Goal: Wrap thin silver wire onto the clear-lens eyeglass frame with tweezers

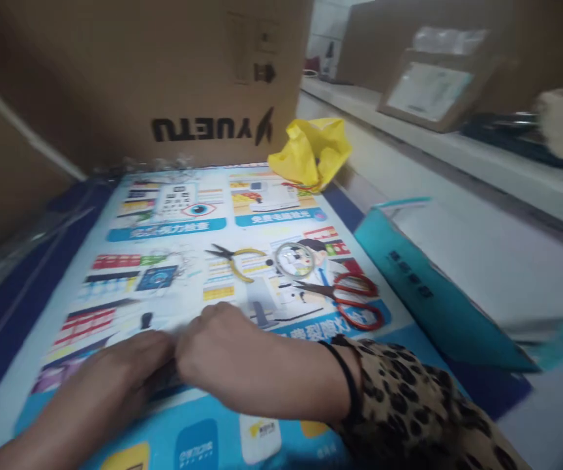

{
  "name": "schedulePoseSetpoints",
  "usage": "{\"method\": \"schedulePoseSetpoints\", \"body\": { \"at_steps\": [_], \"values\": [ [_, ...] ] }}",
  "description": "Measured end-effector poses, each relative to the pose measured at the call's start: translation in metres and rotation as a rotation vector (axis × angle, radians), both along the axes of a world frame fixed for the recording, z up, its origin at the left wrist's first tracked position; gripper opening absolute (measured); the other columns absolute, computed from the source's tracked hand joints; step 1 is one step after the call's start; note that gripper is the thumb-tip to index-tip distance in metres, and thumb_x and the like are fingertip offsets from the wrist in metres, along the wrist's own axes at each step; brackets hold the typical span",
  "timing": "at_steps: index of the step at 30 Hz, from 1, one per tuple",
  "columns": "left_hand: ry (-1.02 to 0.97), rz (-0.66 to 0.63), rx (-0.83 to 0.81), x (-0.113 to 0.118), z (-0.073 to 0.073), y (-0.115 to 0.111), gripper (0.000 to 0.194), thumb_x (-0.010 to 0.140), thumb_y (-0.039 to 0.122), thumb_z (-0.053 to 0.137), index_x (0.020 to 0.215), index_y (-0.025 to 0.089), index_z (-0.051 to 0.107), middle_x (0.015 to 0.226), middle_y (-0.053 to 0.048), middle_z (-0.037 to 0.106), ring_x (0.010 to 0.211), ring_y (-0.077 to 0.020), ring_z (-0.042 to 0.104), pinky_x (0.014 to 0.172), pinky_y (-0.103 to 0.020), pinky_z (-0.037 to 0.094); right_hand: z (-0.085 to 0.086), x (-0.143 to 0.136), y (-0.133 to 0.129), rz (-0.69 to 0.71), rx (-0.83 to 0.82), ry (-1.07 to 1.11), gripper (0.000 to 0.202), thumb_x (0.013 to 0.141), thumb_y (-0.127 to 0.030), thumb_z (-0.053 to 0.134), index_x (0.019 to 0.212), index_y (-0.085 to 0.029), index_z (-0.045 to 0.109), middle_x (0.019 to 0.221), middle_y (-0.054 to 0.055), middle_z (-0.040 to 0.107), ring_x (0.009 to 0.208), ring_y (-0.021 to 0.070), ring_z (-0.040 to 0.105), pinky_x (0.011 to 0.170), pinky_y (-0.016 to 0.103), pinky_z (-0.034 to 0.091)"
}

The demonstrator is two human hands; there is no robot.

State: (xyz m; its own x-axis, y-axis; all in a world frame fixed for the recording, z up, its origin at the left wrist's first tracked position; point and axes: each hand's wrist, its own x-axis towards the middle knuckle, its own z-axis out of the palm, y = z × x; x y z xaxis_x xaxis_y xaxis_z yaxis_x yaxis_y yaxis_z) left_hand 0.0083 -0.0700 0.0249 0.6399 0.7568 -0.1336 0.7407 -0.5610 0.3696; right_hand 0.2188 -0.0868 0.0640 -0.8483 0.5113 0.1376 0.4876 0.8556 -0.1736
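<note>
1. A brown cardboard box with upside-down black lettering stands at the far end.
2. A blue-and-white printed sheet lies flat under the hands and tools.
3. An open teal cardboard box lies along the sheet's right side.
4. A crumpled yellow plastic bag sits at its far right corner.
5. The left hand and right hand meet over the near-left part, fingers curled; blur hides whether either grip is closed on anything.
6. Red-handled scissors lie beyond the right forearm, blades pointing left.
7. Yellow-handled pliers lie farther left, handles spread.
8. A clear round ring lies between pliers and scissors.
</note>
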Motion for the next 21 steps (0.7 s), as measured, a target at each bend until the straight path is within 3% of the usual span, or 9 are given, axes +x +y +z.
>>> {"method": "schedulePoseSetpoints", "body": {
  "at_steps": [4, 7, 11, 17, 21],
  "values": [
    [0.067, -0.019, -0.005, 0.011, 0.013, -0.002, 0.028, 0.071, 0.008, 0.037, 0.077, 0.017, 0.063, 0.079, -0.007, 0.064, 0.075, -0.0193, 0.058, 0.067, -0.03, 0.043, -0.013, -0.011, 0.006, -0.051, 0.086, -0.083, 0.003, 0.073, -0.011, 0.055, 0.075, -0.013, 0.056, 0.073, 0.007, 0.06, 0.062, 0.0166, 0.05, 0.055, 0.031, 0.031],
    [0.073, -0.042, -0.011, 0.013, 0.015, 0.0, 0.03, 0.07, 0.005, 0.039, 0.082, 0.016, 0.063, 0.082, -0.007, 0.064, 0.079, -0.0197, 0.058, 0.069, -0.03, 0.043, -0.015, -0.016, 0.01, -0.045, 0.058, -0.14, 0.007, 0.07, -0.01, 0.056, 0.076, -0.013, 0.056, 0.071, 0.006, 0.06, 0.061, 0.0162, 0.051, 0.053, 0.03, 0.031],
    [0.089, -0.048, -0.029, 0.008, 0.017, 0.004, 0.031, 0.072, 0.006, 0.04, 0.089, 0.018, 0.063, 0.087, -0.006, 0.065, 0.083, -0.0203, 0.059, 0.07, -0.03, 0.042, -0.005, -0.007, 0.018, -0.16, -0.072, -0.228, 0.012, 0.073, -0.006, 0.051, 0.076, -0.016, 0.057, 0.071, 0.004, 0.061, 0.061, 0.0152, 0.053, 0.052, 0.027, 0.031],
    [0.099, -0.045, -0.081, 0.001, 0.024, 0.009, 0.026, 0.085, 0.022, 0.04, 0.099, 0.022, 0.062, 0.093, -0.004, 0.064, 0.084, -0.0196, 0.059, 0.07, -0.028, 0.041, 0.012, 0.014, 0.029, -0.306, -0.026, -0.315, 0.01, 0.084, -0.019, 0.048, 0.082, -0.019, 0.059, 0.082, 0.005, 0.061, 0.075, 0.0175, 0.055, 0.058, 0.027, 0.033],
    [0.09, -0.033, -0.078, 0.0, 0.026, 0.005, 0.032, 0.084, 0.029, 0.047, 0.114, 0.024, 0.056, 0.101, -0.007, 0.063, 0.089, -0.0218, 0.059, 0.074, -0.03, 0.043, 0.028, 0.028, 0.028, -0.395, 0.01, -0.392, 0.017, 0.086, -0.028, 0.046, 0.09, -0.02, 0.061, 0.088, 0.007, 0.063, 0.077, 0.0185, 0.055, 0.06, 0.028, 0.034]
  ]
}}
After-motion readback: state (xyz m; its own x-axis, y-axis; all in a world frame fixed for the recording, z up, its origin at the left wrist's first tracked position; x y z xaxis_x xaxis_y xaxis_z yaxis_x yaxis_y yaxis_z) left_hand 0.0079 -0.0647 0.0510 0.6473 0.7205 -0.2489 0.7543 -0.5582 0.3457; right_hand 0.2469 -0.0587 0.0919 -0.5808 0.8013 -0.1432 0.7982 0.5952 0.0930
